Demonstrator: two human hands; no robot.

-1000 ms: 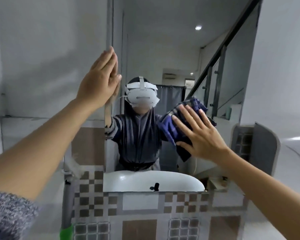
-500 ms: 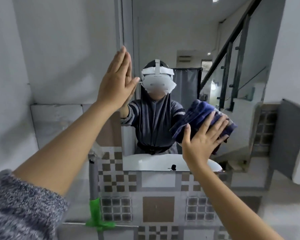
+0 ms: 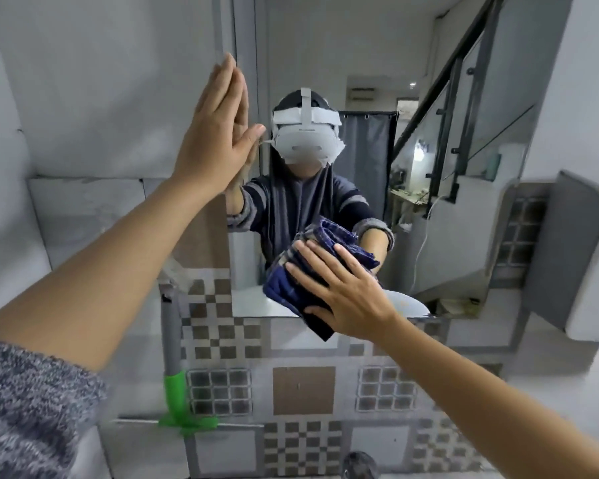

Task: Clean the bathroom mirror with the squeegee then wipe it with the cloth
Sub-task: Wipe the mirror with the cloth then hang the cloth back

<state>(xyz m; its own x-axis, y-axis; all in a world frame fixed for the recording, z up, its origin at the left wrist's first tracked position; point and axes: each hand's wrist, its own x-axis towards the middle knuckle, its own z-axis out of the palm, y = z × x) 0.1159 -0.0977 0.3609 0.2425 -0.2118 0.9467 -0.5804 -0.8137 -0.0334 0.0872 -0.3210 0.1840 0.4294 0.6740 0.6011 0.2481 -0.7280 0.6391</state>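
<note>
The bathroom mirror (image 3: 464, 81) fills the wall ahead and reflects a person with a headset. My right hand (image 3: 343, 292) presses a folded dark blue cloth (image 3: 287, 288) flat against the glass near the mirror's bottom edge, fingers spread over it. My left hand (image 3: 218, 129) rests flat, fingers straight, on the mirror's left edge, holding nothing. The squeegee (image 3: 175, 385), with a grey handle and green head, leans upright against the tiled wall below the mirror at left.
Patterned brown and grey tiles (image 3: 303, 390) cover the wall under the mirror. A grey door or panel (image 3: 564, 250) stands at the right. A round dark fitting (image 3: 358, 464) shows at the bottom edge.
My right hand has slid the cloth down and to the left, from mid-mirror to its bottom edge. My left hand stays flat on the mirror's left edge. The view has tilted down.
</note>
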